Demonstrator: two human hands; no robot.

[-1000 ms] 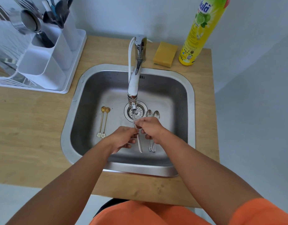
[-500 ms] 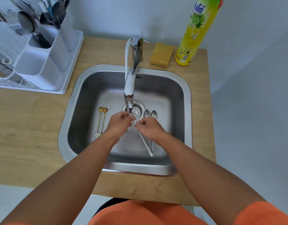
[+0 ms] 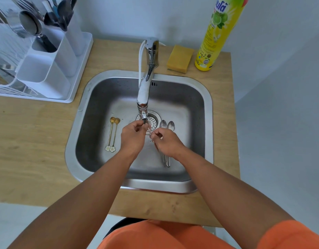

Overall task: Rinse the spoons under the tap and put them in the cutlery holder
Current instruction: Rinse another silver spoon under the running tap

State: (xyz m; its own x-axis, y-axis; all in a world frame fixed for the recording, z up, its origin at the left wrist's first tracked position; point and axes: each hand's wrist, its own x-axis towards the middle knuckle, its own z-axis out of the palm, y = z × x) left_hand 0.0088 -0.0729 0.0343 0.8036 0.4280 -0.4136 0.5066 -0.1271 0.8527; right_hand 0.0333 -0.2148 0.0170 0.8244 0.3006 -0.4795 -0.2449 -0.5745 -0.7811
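Observation:
Both hands hold one thin pale spoon (image 3: 149,131) right under the tap's spout (image 3: 144,115), above the drain. My left hand (image 3: 133,136) pinches its bowl end and my right hand (image 3: 166,142) pinches its handle lower down. Two silver spoons (image 3: 167,125) lie on the sink floor to the right of the drain, partly hidden by my right hand. Two gold spoons (image 3: 113,132) with flower ends lie side by side on the left. The white cutlery holder (image 3: 47,69) stands at the back left on the drying rack, several utensils in its far compartments.
The steel sink (image 3: 208,108) is set in a wooden counter (image 3: 29,141). A yellow sponge (image 3: 180,58) and a tall yellow dish-soap bottle (image 3: 216,36) stand behind the sink at the right. The white drying rack (image 3: 79,69) fills the back left corner.
The held spoon has risen toward the spout and its handle has swung away from me. My left hand has moved up to the bowl end. The spoons in the sink have not moved.

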